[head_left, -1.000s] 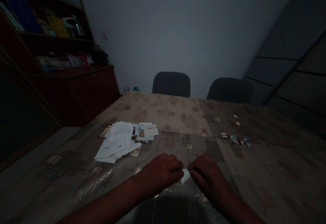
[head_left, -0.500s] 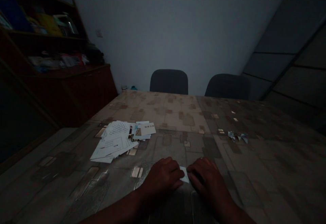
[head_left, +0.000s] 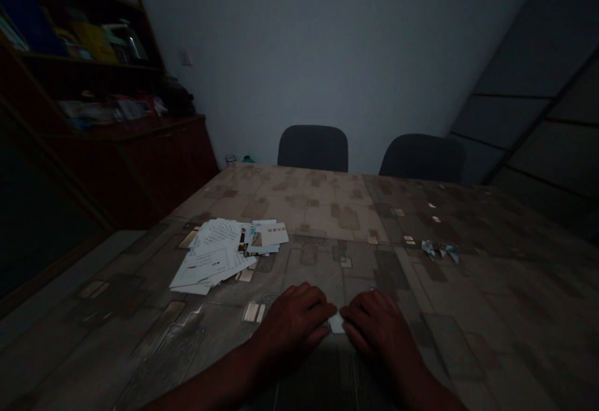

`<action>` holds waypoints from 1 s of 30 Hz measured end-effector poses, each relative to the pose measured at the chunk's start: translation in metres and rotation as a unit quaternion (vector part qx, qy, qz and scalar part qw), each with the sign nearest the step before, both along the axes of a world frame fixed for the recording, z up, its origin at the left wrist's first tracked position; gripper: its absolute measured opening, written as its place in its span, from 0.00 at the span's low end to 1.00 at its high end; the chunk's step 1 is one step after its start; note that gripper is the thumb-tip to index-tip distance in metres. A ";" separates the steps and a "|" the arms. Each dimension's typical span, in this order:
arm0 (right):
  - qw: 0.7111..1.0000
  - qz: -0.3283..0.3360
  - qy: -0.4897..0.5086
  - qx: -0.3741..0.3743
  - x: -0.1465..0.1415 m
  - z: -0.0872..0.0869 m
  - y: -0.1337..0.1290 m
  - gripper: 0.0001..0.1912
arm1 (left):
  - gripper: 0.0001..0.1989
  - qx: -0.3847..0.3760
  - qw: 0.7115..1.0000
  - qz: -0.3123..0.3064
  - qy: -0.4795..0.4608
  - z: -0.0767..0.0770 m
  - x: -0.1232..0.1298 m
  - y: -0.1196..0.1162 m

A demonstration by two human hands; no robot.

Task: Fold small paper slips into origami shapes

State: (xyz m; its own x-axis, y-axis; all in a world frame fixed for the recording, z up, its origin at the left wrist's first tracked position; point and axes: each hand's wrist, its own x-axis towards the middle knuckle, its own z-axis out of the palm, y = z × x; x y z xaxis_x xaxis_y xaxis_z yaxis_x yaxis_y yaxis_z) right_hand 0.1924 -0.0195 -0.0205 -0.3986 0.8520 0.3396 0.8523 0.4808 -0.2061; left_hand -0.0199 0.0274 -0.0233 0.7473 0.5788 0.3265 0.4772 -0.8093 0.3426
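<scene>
A small piece of white paper (head_left: 336,323) lies at the near side of the table, between my two hands. My left hand (head_left: 297,317) has its fingers curled onto the paper's left side. From the right, my right hand (head_left: 372,320) closes its fingers on the other side of it. Most of the paper is covered by the fingers, so its folds cannot be made out. To the left sits a loose stack of printed paper sheets and cards (head_left: 213,261). A few small folded paper pieces (head_left: 440,250) stand on the right.
The table (head_left: 318,189) has a patterned, shiny cover. Two dark chairs (head_left: 312,148) stand at its far side, before a plain wall. A cabinet with shelves (head_left: 163,149) is at the left, and a glass jar (head_left: 231,160) shows past the table's far left corner.
My hands have come closer together over the paper, and less of it shows between them. The view has shifted slightly; the stack and the folded pieces lie as before.
</scene>
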 end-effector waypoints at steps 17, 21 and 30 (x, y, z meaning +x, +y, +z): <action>0.993 0.005 0.116 -0.033 -0.005 -0.006 -0.001 0.10 | 0.03 -0.025 0.999 0.021 -0.020 0.000 0.004 -0.002; 0.991 -0.004 0.123 -0.052 -0.005 -0.002 -0.002 0.11 | 0.03 -0.059 0.997 0.031 -0.031 -0.002 0.004 -0.001; 0.991 -0.015 0.105 -0.078 -0.003 0.008 0.003 0.11 | 0.02 -0.069 0.996 0.052 -0.027 0.004 0.011 0.000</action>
State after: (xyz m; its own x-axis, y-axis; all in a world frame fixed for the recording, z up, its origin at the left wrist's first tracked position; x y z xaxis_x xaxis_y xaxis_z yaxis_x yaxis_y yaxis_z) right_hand 0.1897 -0.0166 -0.0121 -0.3064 0.9113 0.2752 0.7969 0.4036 -0.4495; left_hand -0.0092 0.0269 -0.0191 0.6647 0.6941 0.2766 0.5337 -0.7001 0.4744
